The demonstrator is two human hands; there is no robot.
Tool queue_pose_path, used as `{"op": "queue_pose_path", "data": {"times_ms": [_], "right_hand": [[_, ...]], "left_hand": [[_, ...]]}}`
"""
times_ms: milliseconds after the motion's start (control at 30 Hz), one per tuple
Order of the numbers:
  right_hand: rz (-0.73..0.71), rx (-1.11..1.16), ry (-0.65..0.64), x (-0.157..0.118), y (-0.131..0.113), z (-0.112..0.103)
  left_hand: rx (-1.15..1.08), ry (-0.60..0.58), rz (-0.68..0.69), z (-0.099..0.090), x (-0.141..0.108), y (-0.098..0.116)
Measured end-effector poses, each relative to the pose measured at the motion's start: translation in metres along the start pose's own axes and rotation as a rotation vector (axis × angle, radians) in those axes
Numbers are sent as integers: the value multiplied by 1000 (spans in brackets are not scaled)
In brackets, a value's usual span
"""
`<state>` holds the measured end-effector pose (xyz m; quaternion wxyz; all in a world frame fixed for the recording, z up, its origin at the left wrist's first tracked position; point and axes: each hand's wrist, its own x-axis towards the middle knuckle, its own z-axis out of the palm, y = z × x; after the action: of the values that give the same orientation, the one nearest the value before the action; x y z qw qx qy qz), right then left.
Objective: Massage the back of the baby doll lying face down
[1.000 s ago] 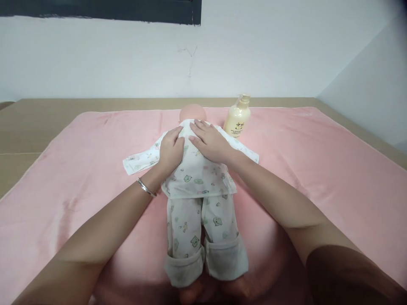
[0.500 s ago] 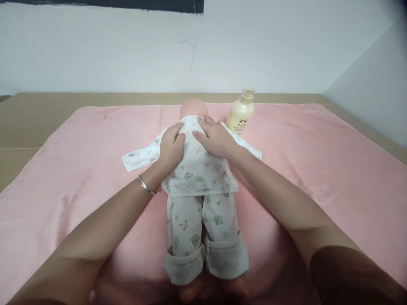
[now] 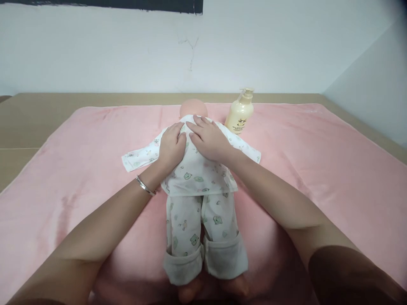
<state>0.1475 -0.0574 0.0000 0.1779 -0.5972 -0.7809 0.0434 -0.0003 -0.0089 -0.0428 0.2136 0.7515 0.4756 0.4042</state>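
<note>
A baby doll (image 3: 193,108) lies with its head away from me and its feet near me, dressed in a white printed top (image 3: 199,180) and matching trousers (image 3: 187,224) with rolled-up cuffs. The doll's back seems to face up; its face does not show. On the left of the upper back rests my left hand (image 3: 172,146), open, with a silver bangle at the wrist. My right hand (image 3: 210,137) lies open on the upper back at the right, its fingers pointing toward the middle. Neither hand grips the cloth visibly.
A pink blanket (image 3: 79,169) lies under the doll on a wooden surface (image 3: 38,114). Beyond the doll's right sleeve stands a cream pump bottle (image 3: 240,113) with a cow picture. A white wall (image 3: 127,55) rises at the back.
My right hand has slid left across the doll's upper back, closer to my left hand. My left hand and the doll stay almost where they were.
</note>
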Motion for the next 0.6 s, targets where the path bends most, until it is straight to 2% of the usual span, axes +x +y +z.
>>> {"op": "queue_pose_path", "data": {"times_ms": [67,233,467,533,600], "right_hand": [[19,-51,19,-6,-7,3],[-73,-78,26,-21,-27,9],[95,44,74,8,10,5],[148,38,72,9,12,6],[176,-9,70,2,4,9]], "left_hand": [[-2,-7,-5,0,0,-1],[26,-18,52,-1,1,-1],[258,-85,21,-4,-9,23],[268,-127,-17,-6,-6,24],[240,-181,-82,-10,1,19]]}}
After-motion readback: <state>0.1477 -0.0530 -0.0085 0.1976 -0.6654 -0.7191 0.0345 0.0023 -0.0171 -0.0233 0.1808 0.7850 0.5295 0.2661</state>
